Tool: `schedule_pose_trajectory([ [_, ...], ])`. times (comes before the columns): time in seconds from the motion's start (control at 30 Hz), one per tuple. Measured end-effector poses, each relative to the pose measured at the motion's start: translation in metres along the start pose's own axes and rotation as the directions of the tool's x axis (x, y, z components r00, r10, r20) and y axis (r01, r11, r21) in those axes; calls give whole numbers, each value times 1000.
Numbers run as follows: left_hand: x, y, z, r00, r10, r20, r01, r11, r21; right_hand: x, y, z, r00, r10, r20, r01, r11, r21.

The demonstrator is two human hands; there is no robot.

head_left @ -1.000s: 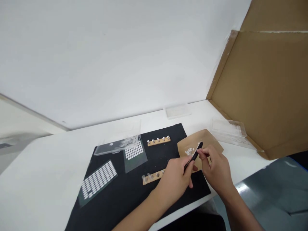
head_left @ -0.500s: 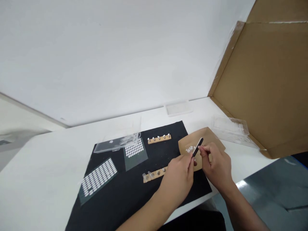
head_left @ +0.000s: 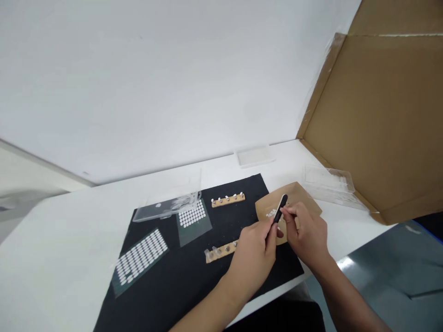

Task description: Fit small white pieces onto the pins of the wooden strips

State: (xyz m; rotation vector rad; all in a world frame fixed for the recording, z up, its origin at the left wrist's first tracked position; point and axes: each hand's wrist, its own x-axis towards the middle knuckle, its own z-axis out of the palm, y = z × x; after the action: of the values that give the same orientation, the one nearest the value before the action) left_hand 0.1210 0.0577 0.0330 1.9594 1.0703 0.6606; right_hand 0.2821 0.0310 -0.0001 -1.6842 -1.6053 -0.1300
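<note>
Black stick (head_left: 280, 209) swung slightly steeper; clamped in left hand (head_left: 254, 251), long axis toward 1 o'clock; right hand (head_left: 308, 233) nearer tip, fingertips together, contents unclear

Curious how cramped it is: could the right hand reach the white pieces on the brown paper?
Probably yes: the right hand is close to the white pieces, though the black stick in the left hand stands partly between them.

A person's left hand (head_left: 254, 249) grips a slim black stick (head_left: 281, 206) over brown paper (head_left: 299, 193) scattered with small white pieces (head_left: 271, 213), the right hand (head_left: 308, 233) pinching its fingertips close beside it, near a black mat (head_left: 166, 281) carrying two wooden strips (head_left: 228, 201).
</note>
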Motion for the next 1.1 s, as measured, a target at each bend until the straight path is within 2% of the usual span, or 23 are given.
schedule_pose_trajectory([
  [0.2, -2, 1, 0, 1000, 16, 13, -16, 1000, 17, 9, 4, -3, 1000, 5, 21, -3, 998, -69],
  [0.33, -3, -3, 0, 1000, 3, 18, -4, 999, 48, 7, 2, -2, 996, -40, 80, 46, 996, -72],
  [0.47, -2, -7, 2, 999, 38, -3, -37, 996, 83, 1, 0, -4, 985, -102, 137, 114, 990, -82],
  [0.6, -2, -9, 5, 993, 105, -57, -98, 989, 114, 7, 2, -9, 992, -75, 101, 87, 989, -118],
  [0.67, -2, -11, 6, 991, 112, -76, -100, 984, 146, 11, 2, -10, 986, -94, 139, 108, 989, -98],
  [0.77, -2, -15, 7, 992, 105, -75, -88, 977, 196, 12, 1, -9, 946, -184, 267, 199, 979, -31],
  [0.8, -2, -15, 7, 991, 111, -75, -94, 975, 204, 11, 1, -8, 941, -190, 279, 204, 979, -21],
  [0.93, -3, -16, 7, 987, 133, -95, -113, 973, 199, 9, 2, -7, 973, -118, 198, 125, 992, -26],
  [1.03, -3, -16, 6, 988, 123, -95, -100, 970, 220, 10, 2, -8, 938, -186, 292, 184, 982, 33],
  [1.1, -3, -15, 6, 986, 134, -101, -108, 968, 228, 12, 2, -9, 929, -209, 304, 209, 977, 35],
])
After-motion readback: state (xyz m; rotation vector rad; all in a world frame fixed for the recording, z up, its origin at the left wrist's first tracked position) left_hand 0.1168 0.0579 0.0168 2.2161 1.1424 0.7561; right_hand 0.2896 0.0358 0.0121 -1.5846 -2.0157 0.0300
